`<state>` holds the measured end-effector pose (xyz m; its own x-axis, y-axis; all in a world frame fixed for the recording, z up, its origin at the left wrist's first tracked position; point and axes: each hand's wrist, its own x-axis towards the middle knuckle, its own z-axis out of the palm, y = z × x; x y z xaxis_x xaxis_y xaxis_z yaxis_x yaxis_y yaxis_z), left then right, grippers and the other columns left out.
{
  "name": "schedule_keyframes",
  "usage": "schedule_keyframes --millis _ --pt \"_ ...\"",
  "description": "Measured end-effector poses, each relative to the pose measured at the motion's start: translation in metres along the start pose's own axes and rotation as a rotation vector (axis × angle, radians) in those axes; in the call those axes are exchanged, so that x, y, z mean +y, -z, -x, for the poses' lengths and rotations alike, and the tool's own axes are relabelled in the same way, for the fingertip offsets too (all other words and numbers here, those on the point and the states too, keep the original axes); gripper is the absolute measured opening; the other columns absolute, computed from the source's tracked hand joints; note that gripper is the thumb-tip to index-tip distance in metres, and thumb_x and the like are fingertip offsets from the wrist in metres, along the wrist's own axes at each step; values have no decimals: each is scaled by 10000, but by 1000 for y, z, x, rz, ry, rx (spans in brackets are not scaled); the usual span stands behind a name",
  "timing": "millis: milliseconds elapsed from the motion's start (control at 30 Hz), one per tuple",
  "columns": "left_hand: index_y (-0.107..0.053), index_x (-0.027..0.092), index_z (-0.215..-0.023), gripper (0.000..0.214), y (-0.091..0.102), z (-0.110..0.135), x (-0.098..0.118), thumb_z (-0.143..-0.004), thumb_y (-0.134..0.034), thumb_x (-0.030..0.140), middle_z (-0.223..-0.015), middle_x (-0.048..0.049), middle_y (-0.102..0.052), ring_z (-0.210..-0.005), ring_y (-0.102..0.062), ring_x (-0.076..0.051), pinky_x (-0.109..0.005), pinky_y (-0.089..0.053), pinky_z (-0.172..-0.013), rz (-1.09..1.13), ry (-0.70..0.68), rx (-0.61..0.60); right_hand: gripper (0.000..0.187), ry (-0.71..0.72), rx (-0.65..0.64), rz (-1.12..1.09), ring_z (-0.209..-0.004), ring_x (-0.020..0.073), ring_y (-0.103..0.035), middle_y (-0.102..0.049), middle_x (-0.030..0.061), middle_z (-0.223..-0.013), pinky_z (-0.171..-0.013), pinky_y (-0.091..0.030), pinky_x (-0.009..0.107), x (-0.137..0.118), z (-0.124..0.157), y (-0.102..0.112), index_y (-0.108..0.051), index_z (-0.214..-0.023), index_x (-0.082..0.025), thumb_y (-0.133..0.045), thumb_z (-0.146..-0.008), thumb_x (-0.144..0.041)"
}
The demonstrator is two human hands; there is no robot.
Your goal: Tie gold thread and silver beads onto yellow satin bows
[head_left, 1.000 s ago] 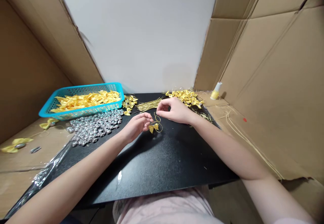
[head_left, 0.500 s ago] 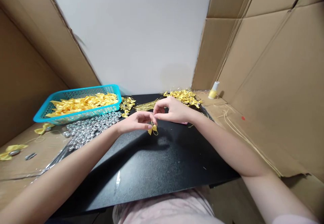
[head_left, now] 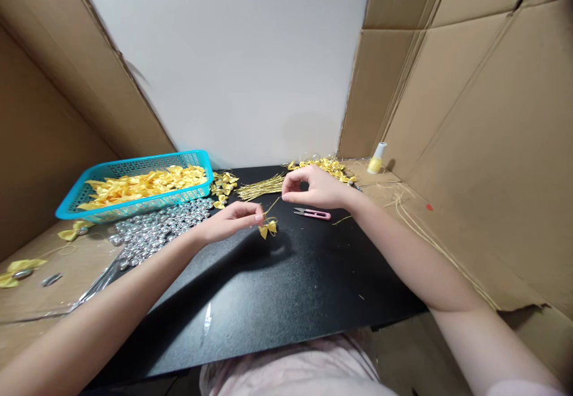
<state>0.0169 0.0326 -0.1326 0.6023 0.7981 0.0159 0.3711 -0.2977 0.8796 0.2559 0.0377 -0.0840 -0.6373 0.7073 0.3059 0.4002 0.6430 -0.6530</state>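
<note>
My left hand (head_left: 239, 216) pinches a small yellow ribbon bow (head_left: 268, 229), which hangs just below its fingertips above the black table. From the bow a thin gold cord (head_left: 272, 206) runs up to the right. Its far end is pinched between thumb and forefinger of my right hand (head_left: 308, 188). Right below that hand, pink thread snips (head_left: 313, 213) lie on the table. Behind the hands is a bundle of cut gold cords (head_left: 261, 188). How the cord is fixed to the bow is too small to tell.
On the left stands a turquoise basket (head_left: 67, 210) of yellow bows, with silver beads (head_left: 156, 229) heaped before it. Finished-looking bows with cords (head_left: 329, 168) are piled at the back right. A thread cone (head_left: 376, 158) stands by the right cardboard wall (head_left: 483, 115).
My right hand has moved right, away from the left, and the cord between them is now stretched out. The snips have come into view beneath it. My left hand has shifted slightly left.
</note>
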Motion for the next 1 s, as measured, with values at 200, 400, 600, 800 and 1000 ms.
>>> schedule_keyframes --millis 200,400,600,800,1000 --pt "-649 198 -912 239 1 19 -3 -864 -546 408 -933 -60 -647 -874 -560 -221 -306 -424 -827 -436 -204 20 98 -20 82 -23 -664 115 -547 -629 4 -698 -684 -433 271 8 -1 9 -649 -737 -146 -613 -760 -234" --pt "-607 224 -1116 360 -14 41 -12 -839 -576 452 -1147 -101 -550 -1000 -493 -268 -398 -382 -895 -804 -292 -12 102 -73 91 -101 -675 119 -553 -625 5 -703 -687 -434 278 11 -5 6 -631 -730 -147 -606 -749 -244" --pt "-614 247 -1138 431 -25 51 -18 -822 -558 534 -1176 -116 -512 -997 -477 -291 -427 -374 -859 -948 -266 -18 84 -169 57 -211 -651 112 -553 -631 4 -681 -662 -437 265 20 -9 3 -624 -692 -150 -642 -715 -228" --pt "-601 200 -1125 457 -21 47 -24 -847 -506 550 -1127 -116 -557 -951 -494 -277 -418 -375 -840 -1040 -260 -31 97 -269 176 -613 -739 118 -647 -733 53 -806 -655 -468 218 20 -14 -3 -629 -658 -159 -688 -684 -232" --pt "-546 171 -1134 371 -19 43 -31 -905 -480 455 -1076 -93 -601 -956 -528 -243 -407 -361 -916 -981 -310 -54 182 -407 247 -896 -659 87 -678 -756 72 -862 -428 -384 133 11 -18 -1 -539 -593 -160 -582 -769 -139"
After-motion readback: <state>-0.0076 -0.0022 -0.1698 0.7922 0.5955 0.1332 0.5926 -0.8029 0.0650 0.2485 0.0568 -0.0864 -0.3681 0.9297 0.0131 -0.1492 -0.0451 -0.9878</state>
